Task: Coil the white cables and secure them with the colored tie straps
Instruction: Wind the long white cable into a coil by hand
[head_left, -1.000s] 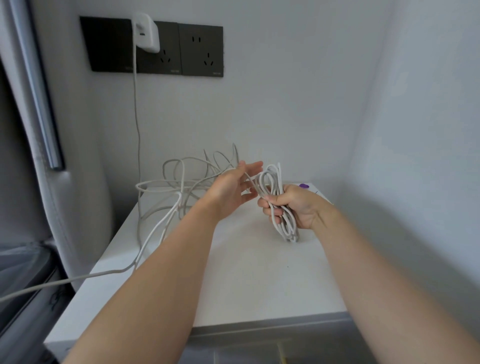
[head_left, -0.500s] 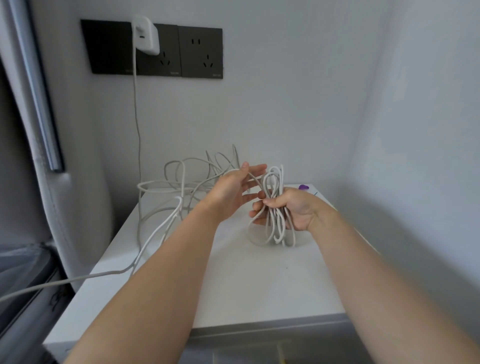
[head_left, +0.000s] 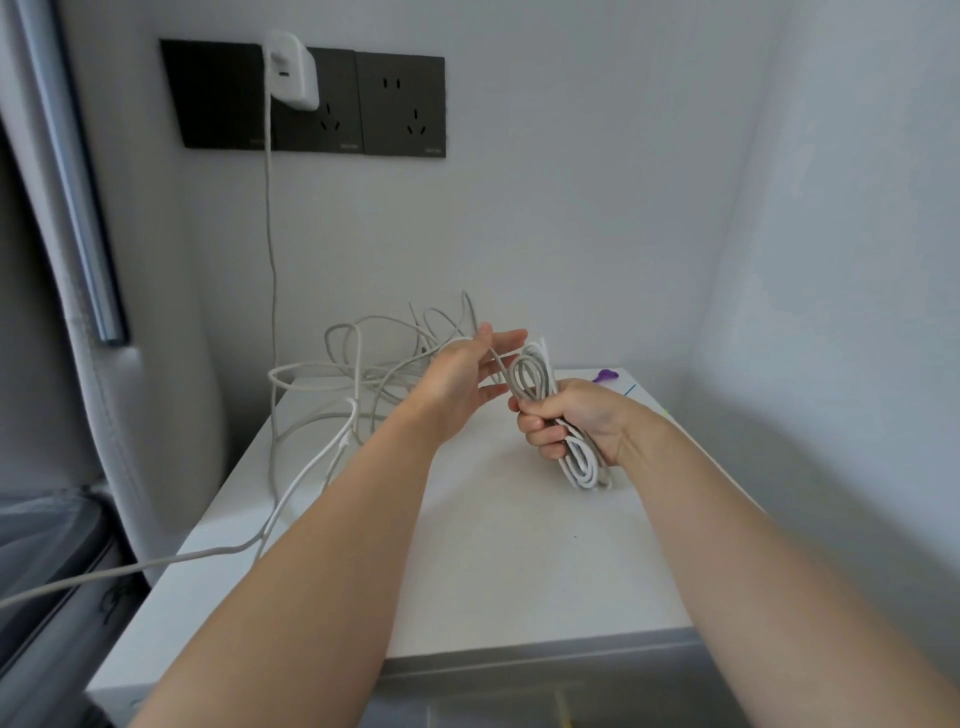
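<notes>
– White round-sheathed cable, folded into a long bundle of loops (head_left: 582, 467): where is it?

– In the right hand (head_left: 571, 421), held above the white tabletop (head_left: 493, 545), towards its far right part. The fingers are curled tightly round the middle of the bundle. Loops stick out above the fist, and more hang below it, close over the tabletop.

– And the left hand (head_left: 462, 379)?

– Just beside the bundle, on its left, with fingers stretched out straight and the thumb raised. A single strand runs from the top loops across those fingers. I cannot tell whether it is pinched or only lies there.

– Is the rest of the cable coiled?

– No. A loose tangle of white cable (head_left: 357, 364) stands in wide hoops at the far left of the tabletop, behind the left hand. One strand (head_left: 156, 564) trails off the left edge and out at the lower left.

– Any tie straps?

– One small purple strap (head_left: 605, 374) lies at the far right corner of the tabletop, behind the right hand and apart from it. Its shape is too small to make out.

– What is on the wall?

– A row of dark socket panels (head_left: 400, 104). A white charger block (head_left: 291, 70) sits in it, and a thin white lead (head_left: 270, 234) drops from it straight down towards the tangle.
</notes>
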